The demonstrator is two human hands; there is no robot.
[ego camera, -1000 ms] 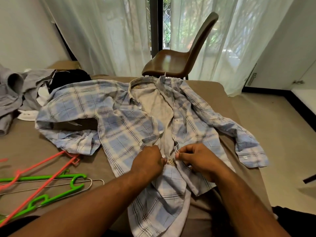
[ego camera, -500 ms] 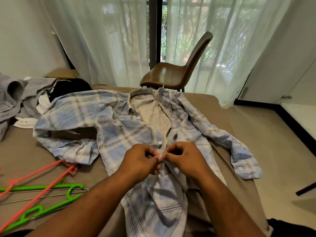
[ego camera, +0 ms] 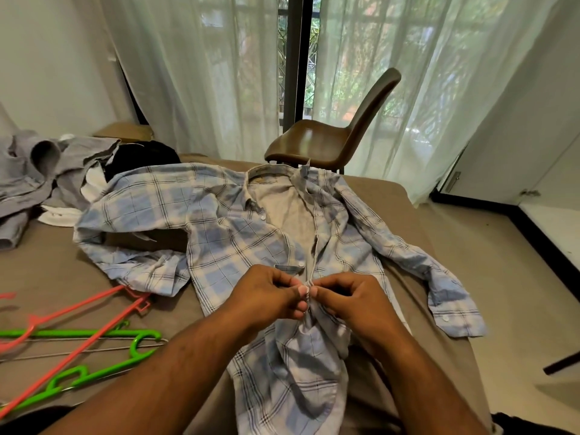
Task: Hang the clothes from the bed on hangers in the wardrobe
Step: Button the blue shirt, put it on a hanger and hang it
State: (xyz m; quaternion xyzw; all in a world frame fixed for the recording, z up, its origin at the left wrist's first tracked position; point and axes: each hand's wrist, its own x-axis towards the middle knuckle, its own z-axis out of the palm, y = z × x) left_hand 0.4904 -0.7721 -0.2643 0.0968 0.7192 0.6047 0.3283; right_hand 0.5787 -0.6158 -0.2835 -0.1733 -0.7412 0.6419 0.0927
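Observation:
A blue and white plaid shirt (ego camera: 226,240) lies spread face up on the brown bed (ego camera: 47,277), collar toward the window, its upper front open. My left hand (ego camera: 266,293) and my right hand (ego camera: 351,296) meet at the shirt's middle, each pinching one edge of the button placket between thumb and fingers. The fabric bunches up under them. Pink hangers (ego camera: 78,318) and green hangers (ego camera: 94,334) lie crossed on the bed at the left, with a thin wire hanger among them.
A heap of grey, black and white clothes (ego camera: 47,171) sits at the bed's far left. A brown chair (ego camera: 332,136) stands behind the bed before sheer curtains. White wardrobe doors (ego camera: 518,136) are at the right, beyond bare floor.
My hands moved a little up the placket and closer together, and now pinch a higher spot. The view has tilted upward, showing more of the window.

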